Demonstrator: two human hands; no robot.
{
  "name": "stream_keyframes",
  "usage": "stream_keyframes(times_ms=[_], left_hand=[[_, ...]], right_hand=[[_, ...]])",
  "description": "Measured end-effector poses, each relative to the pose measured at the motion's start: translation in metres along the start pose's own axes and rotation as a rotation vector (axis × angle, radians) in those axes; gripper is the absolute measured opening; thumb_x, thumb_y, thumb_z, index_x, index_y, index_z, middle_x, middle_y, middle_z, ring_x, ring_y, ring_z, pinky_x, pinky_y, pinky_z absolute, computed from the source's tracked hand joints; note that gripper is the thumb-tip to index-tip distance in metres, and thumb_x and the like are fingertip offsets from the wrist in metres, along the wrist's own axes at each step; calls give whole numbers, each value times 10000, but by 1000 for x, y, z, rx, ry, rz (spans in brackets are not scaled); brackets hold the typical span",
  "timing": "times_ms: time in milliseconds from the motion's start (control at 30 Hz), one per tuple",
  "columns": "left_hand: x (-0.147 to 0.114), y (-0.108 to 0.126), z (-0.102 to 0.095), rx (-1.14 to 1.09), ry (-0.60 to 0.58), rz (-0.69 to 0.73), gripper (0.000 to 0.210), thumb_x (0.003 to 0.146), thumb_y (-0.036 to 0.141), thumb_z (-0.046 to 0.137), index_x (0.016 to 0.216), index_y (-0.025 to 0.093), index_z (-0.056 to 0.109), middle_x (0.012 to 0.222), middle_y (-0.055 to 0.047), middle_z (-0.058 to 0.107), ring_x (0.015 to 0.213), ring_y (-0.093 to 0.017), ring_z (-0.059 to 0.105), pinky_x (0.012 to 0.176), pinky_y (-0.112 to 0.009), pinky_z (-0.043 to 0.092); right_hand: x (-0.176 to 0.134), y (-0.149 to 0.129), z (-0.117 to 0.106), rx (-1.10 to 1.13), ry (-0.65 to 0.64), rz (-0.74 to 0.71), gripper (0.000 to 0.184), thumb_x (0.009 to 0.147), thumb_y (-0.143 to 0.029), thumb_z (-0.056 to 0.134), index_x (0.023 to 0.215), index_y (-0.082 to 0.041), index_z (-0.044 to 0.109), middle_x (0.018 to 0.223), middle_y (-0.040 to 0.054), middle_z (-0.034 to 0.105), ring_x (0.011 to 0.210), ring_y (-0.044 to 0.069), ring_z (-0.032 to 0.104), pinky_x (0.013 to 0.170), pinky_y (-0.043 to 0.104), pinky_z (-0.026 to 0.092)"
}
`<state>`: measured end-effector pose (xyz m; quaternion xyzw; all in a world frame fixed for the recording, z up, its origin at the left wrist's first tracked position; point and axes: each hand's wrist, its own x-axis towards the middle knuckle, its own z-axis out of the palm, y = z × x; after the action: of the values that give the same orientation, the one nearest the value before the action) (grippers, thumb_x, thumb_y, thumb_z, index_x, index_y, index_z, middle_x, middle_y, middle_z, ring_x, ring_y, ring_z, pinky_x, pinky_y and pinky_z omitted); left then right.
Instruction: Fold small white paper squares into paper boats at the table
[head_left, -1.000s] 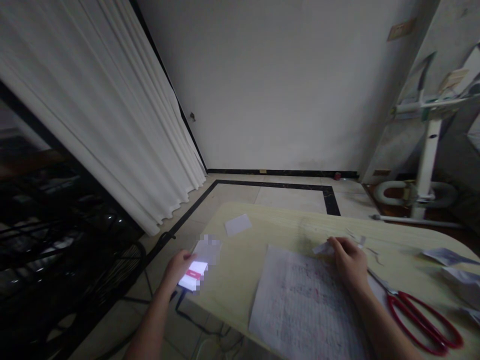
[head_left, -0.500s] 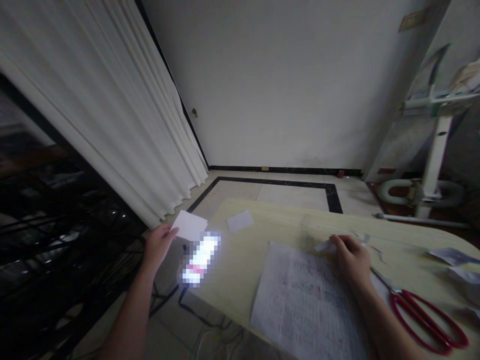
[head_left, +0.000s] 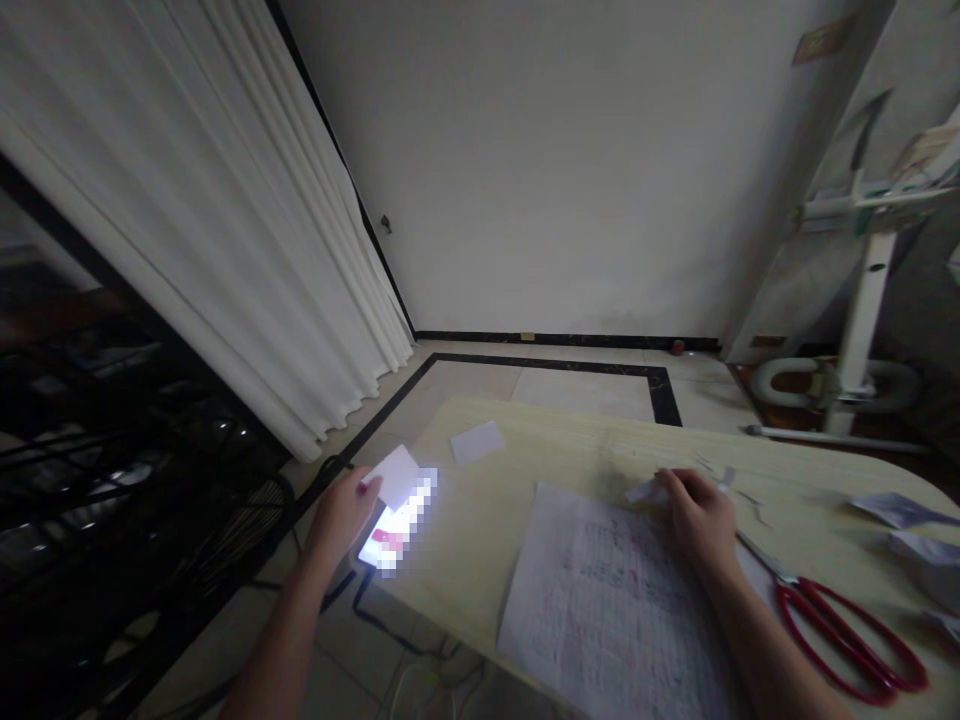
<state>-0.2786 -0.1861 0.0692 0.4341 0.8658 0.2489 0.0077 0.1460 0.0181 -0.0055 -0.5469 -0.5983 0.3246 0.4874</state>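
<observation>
My left hand (head_left: 343, 515) pinches a small white paper card (head_left: 395, 477) at its near corner. The card is tilted and overlaps the far end of a lit phone (head_left: 394, 535) at the table's left edge. Near the top edge of a large written sheet (head_left: 607, 600), my right hand (head_left: 699, 510) has its fingers closed on a small white paper piece (head_left: 646, 491); part of the piece is hidden by the hand. Red-handled scissors (head_left: 847, 635) lie right of my right forearm, their blades pointing towards the hand.
A second white card (head_left: 478, 442) lies on the pale wooden table (head_left: 555, 435). Thin paper scraps (head_left: 752, 500) are behind my right hand, and folded papers (head_left: 900, 510) sit at the right. A cable (head_left: 390, 625) hangs off the left edge.
My left hand has moved right and slightly down with the card, bringing it over the phone's far end. My right hand stays in nearly the same place.
</observation>
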Motion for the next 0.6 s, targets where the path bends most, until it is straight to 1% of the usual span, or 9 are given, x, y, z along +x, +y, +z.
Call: stream_keyframes(times_ms=[100,167,200,267,300,400,433,500,600], left_hand=[[7,-1,1,-227,65,-51,349,742,443,494,886,146,606,668,-37,617,648,-191,579,585,-259,433],[9,-4,8,-380,92,-119,379,732,461,495,881,126,591,611,-14,576,586,-176,561,536,-256,420],[8,-6,13,-403,85,-144,375,737,460,484,869,125,586,600,-7,561,567,-168,550,514,-250,407],[5,-10,26,-301,3,-183,328,742,442,458,791,140,575,588,-3,551,558,-165,548,504,-248,396],[3,-12,32,-270,-24,-186,291,717,426,493,756,148,573,587,-6,559,564,-172,553,509,-252,395],[-1,-19,41,-172,-52,-212,236,654,397,575,679,163,561,590,-35,577,579,-209,564,517,-278,384],[0,-20,41,-58,-64,-218,249,680,413,550,715,167,569,633,-49,595,614,-223,580,538,-286,392],[3,-22,39,70,-87,-213,323,725,442,505,859,160,588,761,-86,631,726,-253,613,602,-303,419],[10,-19,33,91,-88,-173,508,742,505,484,1076,127,551,977,-144,631,919,-273,607,729,-319,442]], right_hand=[[0,2,0,3,-11,4,320,734,-452,535,697,-154,647,619,45,628,627,208,575,579,284,413],[1,3,0,0,-16,10,316,734,-448,538,707,-155,652,632,45,634,642,210,579,591,285,412],[1,3,0,-2,-16,12,314,734,-447,540,712,-155,654,636,45,636,647,211,580,594,286,411],[1,3,1,-2,-12,13,313,734,-445,539,715,-155,656,643,47,639,650,212,579,598,288,409],[0,2,1,1,-10,12,315,733,-445,537,712,-154,655,643,48,639,649,212,578,597,289,409],[-1,-1,1,10,-1,4,320,732,-445,529,691,-150,648,630,53,634,637,212,574,586,289,407],[-1,-2,1,9,2,-3,323,733,-445,527,685,-149,647,627,54,632,634,213,572,583,289,407],[-1,-3,1,5,1,-14,328,737,-448,526,681,-149,648,623,55,631,629,212,571,579,289,406],[-1,-2,2,1,-5,-16,330,741,-452,527,685,-151,649,624,52,633,627,210,573,581,288,409]])
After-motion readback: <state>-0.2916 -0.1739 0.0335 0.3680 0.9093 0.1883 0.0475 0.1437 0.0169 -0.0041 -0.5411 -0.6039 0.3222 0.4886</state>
